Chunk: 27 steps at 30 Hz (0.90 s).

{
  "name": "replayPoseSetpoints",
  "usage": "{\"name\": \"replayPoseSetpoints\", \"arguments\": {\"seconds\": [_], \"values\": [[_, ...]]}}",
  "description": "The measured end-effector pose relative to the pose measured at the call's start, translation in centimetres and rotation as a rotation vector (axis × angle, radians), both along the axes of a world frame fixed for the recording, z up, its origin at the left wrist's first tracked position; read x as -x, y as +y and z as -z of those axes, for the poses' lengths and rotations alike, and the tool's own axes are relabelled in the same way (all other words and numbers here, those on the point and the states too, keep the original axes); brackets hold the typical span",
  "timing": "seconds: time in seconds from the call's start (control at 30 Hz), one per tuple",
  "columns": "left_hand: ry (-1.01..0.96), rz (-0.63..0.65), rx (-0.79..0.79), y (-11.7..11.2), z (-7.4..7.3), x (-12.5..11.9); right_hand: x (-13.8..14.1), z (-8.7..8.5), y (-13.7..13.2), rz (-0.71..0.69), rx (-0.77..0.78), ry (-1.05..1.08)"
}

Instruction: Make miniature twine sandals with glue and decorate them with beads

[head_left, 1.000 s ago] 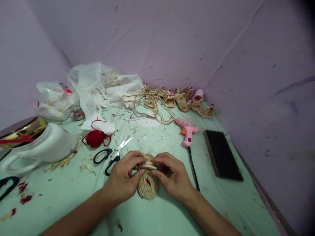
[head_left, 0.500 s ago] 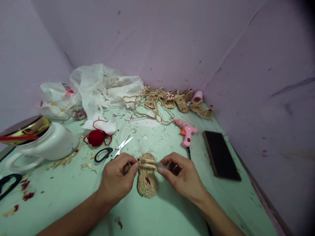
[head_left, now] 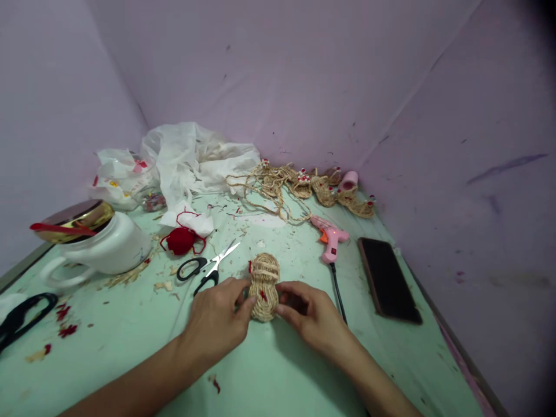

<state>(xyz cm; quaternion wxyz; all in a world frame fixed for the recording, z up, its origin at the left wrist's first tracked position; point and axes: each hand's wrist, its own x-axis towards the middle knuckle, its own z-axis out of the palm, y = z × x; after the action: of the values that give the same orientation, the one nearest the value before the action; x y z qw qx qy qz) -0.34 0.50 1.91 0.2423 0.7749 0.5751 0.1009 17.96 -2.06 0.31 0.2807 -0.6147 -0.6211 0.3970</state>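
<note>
A small woven straw sandal [head_left: 263, 285] with a strap across its top and red specks lies on the green table [head_left: 278, 370]. My left hand [head_left: 217, 321] pinches its left side near the heel. My right hand [head_left: 310, 315] pinches its right side, fingers curled. Both hands rest on the table, with the sandal between them.
Black-handled scissors [head_left: 204, 271] lie just left of the sandal. A pink glue gun [head_left: 330, 240] with its cord and a dark phone [head_left: 386, 281] sit to the right. Red yarn [head_left: 181, 240], a white jar [head_left: 98, 243], plastic bags [head_left: 191, 159], straw cord [head_left: 264, 185] and several finished sandals [head_left: 339, 194] lie further back.
Both hands slid from the strap end down to the heel end of the sandal. The view shifted, so the sandal now sits a little higher in the frame.
</note>
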Motion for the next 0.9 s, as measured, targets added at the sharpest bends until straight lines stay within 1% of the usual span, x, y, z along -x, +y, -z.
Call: {"name": "replayPoseSetpoints", "arguments": {"seconds": [0.07,0.13,0.2,0.27,0.37,0.47,0.57,0.9], "values": [[0.023,0.038,0.003,0.2,0.1,0.1,-0.1,0.0,0.1,-0.01,-0.039,-0.038],[0.054,0.071,0.005,0.2,0.1,0.1,0.0,-0.2,0.2,-0.041,-0.046,-0.12],[0.068,0.05,0.002,0.2,0.2,0.1,0.1,-0.5,0.2,-0.058,-0.044,-0.185],[0.066,0.018,-0.002,0.1,0.3,0.0,0.3,-0.8,0.1,-0.053,-0.054,-0.205],[0.037,0.048,-0.026,0.0,0.6,0.0,0.5,-0.7,0.1,-0.054,-0.073,-0.177],[0.022,0.107,-0.05,-0.1,1.0,0.2,0.5,-0.3,0.1,-0.064,-0.088,-0.128],[0.027,0.14,-0.058,-0.2,1.3,0.3,0.5,0.1,0.1,-0.068,-0.097,-0.112],[0.062,0.194,-0.057,-0.2,0.9,0.0,0.8,0.0,0.2,-0.097,-0.121,-0.123]]}}
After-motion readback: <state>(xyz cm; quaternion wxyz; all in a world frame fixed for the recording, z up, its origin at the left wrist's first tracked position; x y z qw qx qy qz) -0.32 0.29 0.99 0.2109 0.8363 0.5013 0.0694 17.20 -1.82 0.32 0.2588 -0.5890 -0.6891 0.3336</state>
